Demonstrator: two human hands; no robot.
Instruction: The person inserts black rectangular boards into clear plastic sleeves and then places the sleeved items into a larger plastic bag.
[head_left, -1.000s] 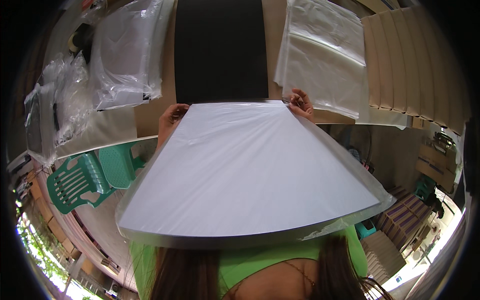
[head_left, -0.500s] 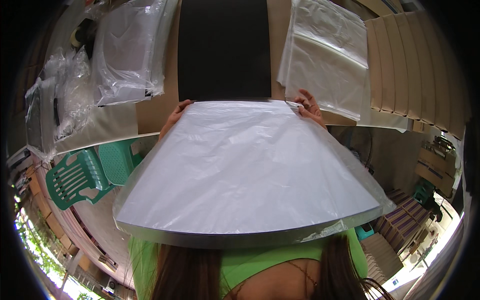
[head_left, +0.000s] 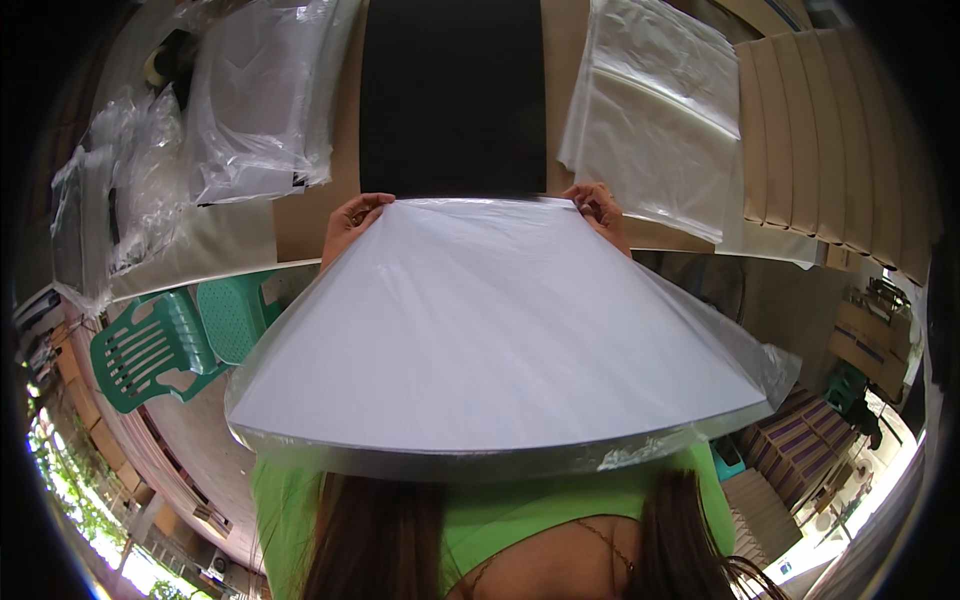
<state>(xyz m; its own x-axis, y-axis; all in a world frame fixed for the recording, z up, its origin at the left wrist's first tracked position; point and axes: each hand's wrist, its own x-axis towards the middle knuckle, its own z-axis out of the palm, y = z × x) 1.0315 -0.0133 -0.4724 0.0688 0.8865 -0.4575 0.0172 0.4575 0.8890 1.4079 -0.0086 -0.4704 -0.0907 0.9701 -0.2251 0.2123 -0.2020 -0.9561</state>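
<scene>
1. Plainly, the biggest thing in view is a white board in a clear plastic bag (head_left: 490, 330), filling the middle of the picture and fanning out from 12 o'clock down to 6 o'clock. Its near edge shows grey and sits close against the person's green top (head_left: 520, 515), while its far edge reaches the near edge of the bench (head_left: 300, 225).
2. Next in size, a black sheet (head_left: 452, 95) lies flat on the bench at 12 o'clock, just beyond the far edge of the white board.
3. At 1 o'clock a flat stack of clear plastic bags (head_left: 655, 110) lies beside the black sheet, and further out at 2 o'clock stand ribbed brown cardboard pieces (head_left: 830, 130).
4. At 11 o'clock another bagged pile (head_left: 260, 100) rests on the bench, with crumpled clear plastic (head_left: 130, 190) further out at 10 o'clock.
5. Down at 8 o'clock two green plastic chairs (head_left: 160, 340) stand on the floor below the bench edge.
6. The left hand (head_left: 350, 222) grips the board's far left corner; its fingers are curled shut over the bag edge.
7. The right hand (head_left: 598, 208) holds the far right corner likewise, fingers closed on the plastic there, well apart from the left hand.
</scene>
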